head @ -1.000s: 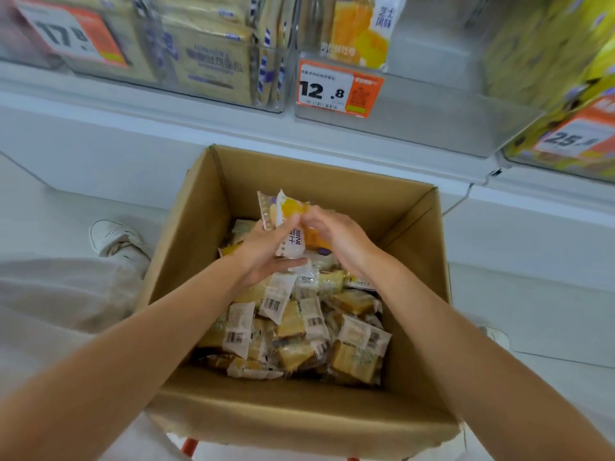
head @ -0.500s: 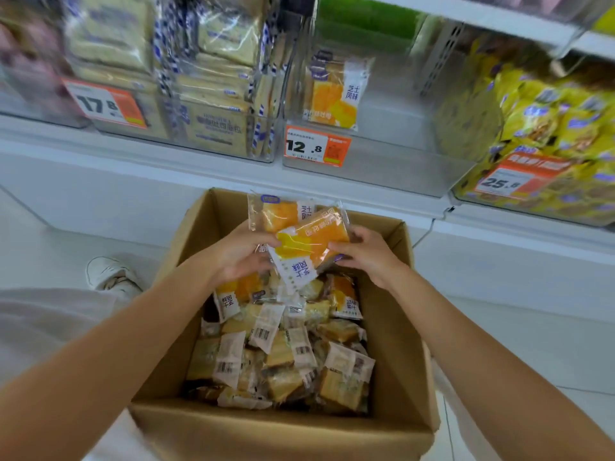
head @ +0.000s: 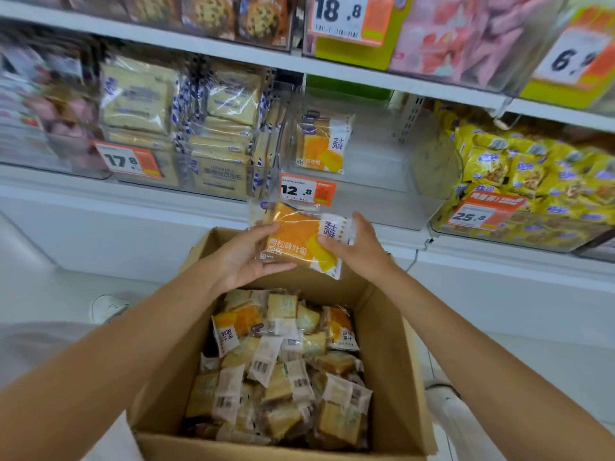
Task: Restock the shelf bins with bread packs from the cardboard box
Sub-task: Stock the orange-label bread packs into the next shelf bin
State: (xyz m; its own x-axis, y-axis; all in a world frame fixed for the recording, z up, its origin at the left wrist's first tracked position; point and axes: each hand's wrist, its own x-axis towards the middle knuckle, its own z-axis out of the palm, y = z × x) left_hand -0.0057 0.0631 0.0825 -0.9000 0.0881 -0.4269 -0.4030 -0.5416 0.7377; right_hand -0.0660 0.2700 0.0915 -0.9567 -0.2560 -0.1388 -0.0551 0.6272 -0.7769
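An orange and white bread pack (head: pixel 294 239) is held flat above the far rim of the cardboard box (head: pixel 392 344). My left hand (head: pixel 248 257) grips its left side and my right hand (head: pixel 356 247) grips its right side. More packs may lie under the top one; I cannot tell. The box below is full of several wrapped bread packs (head: pixel 283 374). Just beyond my hands stands a clear shelf bin (head: pixel 382 201) with a 12.8 price tag (head: pixel 306 191). One matching pack (head: pixel 324 143) stands upright inside it.
Left of that bin, a clear bin holds several cream bread packs (head: pixel 186 128) with a 17.8 tag. A bin of yellow snack packs (head: pixel 532 181) sits to the right. An upper shelf (head: pixel 233 51) holds more goods. A white shoe (head: pixel 108 307) rests on the floor.
Both hands have lifted the orange bread pack out of the box, up toward the 12.8 bin. The camera has tilted up, so more of the shelves show.
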